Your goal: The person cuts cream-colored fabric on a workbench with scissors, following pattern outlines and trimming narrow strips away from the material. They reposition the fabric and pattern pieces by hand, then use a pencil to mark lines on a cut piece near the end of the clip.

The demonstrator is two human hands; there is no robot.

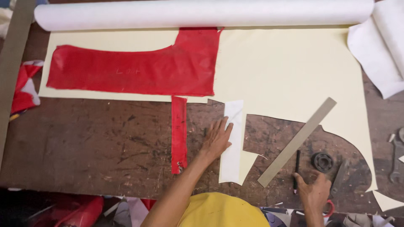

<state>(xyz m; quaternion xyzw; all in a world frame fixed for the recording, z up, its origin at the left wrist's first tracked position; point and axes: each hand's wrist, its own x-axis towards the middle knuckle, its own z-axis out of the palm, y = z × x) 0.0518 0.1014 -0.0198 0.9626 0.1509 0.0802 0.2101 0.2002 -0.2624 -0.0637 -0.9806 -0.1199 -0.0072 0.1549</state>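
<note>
Left hand [216, 138] flattens narrow white paper strip [232, 143].

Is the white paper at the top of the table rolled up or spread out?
Rolled up. The white paper forms one long tube across the table, above the cream sheet; no loose end shows.

A workshop — scarred wooden bench [105, 143], cut pattern paper [277, 71], steel ruler [296, 142], wrench [395, 162].

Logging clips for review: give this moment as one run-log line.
left hand: flat on white paper strip | right hand: at black pen | beside: grey ruler, cream sheet
</note>
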